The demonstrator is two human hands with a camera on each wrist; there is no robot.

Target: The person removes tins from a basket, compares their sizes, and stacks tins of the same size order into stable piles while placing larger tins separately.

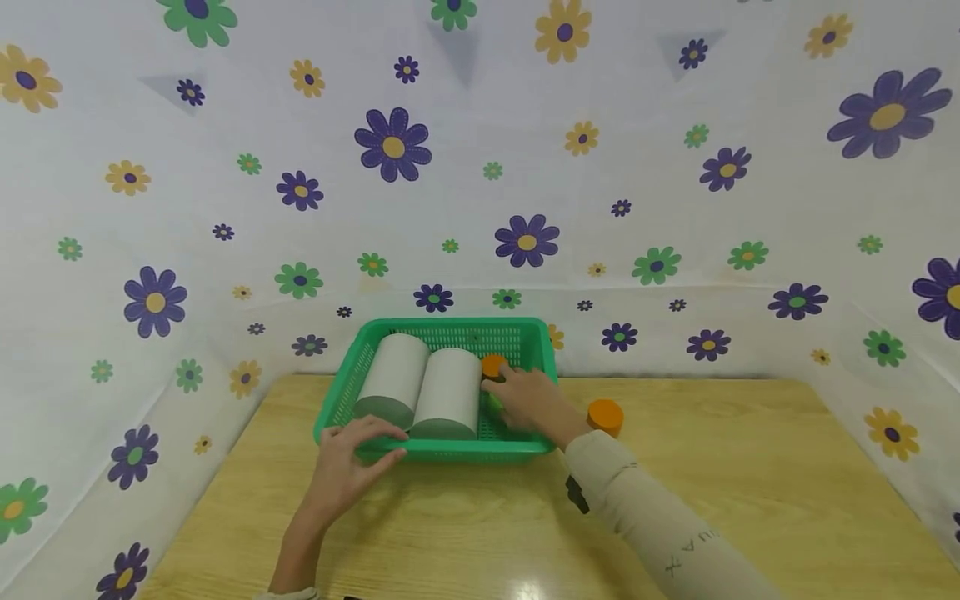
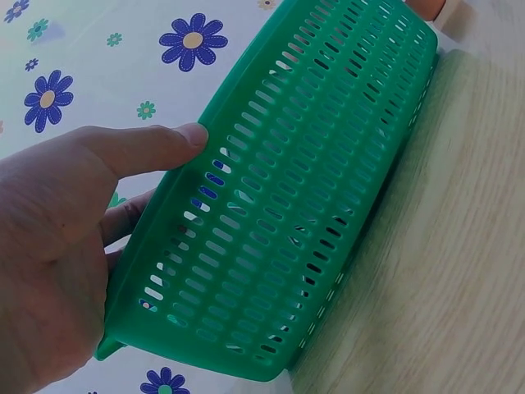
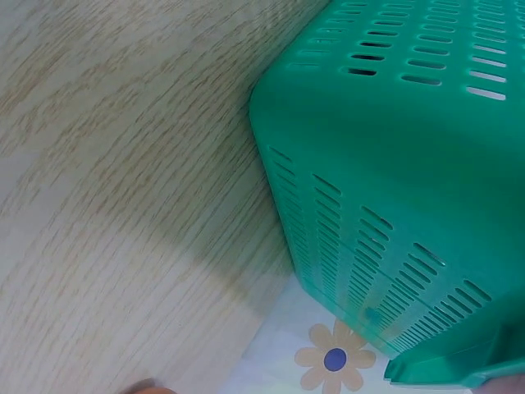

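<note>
A green slotted plastic basket (image 1: 438, 447) stands on the table, with two white cylinders (image 1: 395, 375) lying side by side inside it. My left hand (image 1: 348, 458) holds the basket's front rim near its left corner. In the left wrist view, the thumb of that left hand (image 2: 74, 197) lies on the outer side of the rim and the other fingers go behind it. Inside the basket's right part, my right hand (image 1: 528, 400) grips a container with an orange cap (image 1: 493, 365) and a bit of green below; the hand hides most of it.
Right of the basket stands another orange-capped item (image 1: 605, 414), partly behind the right forearm. The wooden table (image 1: 465, 533) meets a white flowered cloth (image 1: 465, 208) at the back and sides. Beneath the right sleeve is a small black object (image 1: 576, 493).
</note>
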